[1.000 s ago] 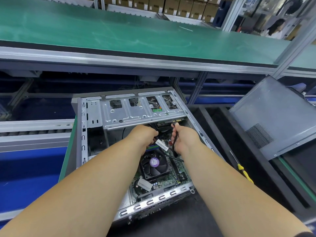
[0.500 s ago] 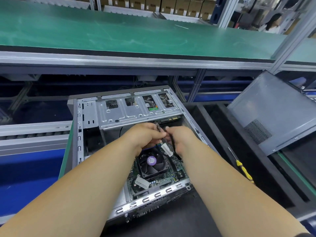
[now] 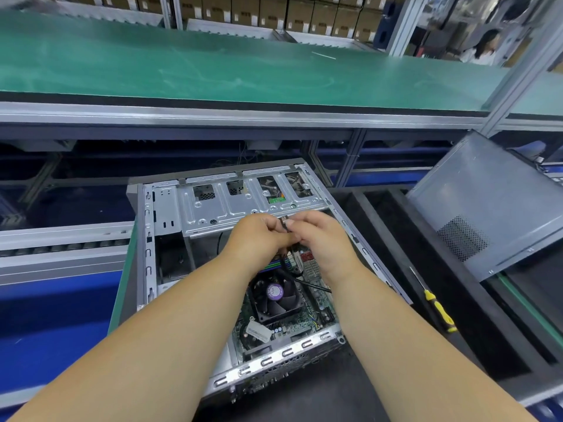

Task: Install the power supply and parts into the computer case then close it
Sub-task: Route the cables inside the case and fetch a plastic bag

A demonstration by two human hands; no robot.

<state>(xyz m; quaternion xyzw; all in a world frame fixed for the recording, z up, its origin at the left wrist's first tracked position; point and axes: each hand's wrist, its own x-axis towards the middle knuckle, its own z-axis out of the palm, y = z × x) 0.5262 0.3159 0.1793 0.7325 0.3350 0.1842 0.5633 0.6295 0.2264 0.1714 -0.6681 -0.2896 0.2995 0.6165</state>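
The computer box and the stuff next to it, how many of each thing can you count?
Computer case: 1
Cooling fan: 1
Grey side panel: 1
Yellow-handled screwdriver: 1
Hands, left hand and right hand: 2
Total: 6

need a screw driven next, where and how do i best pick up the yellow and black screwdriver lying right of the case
Grip the yellow and black screwdriver by its thick ribbed handle, coming from above with the right hand, fingers across its width. It lies flat in the black foam tray, thin metal shaft pointing away, so the handle is the nearer, fatter part.
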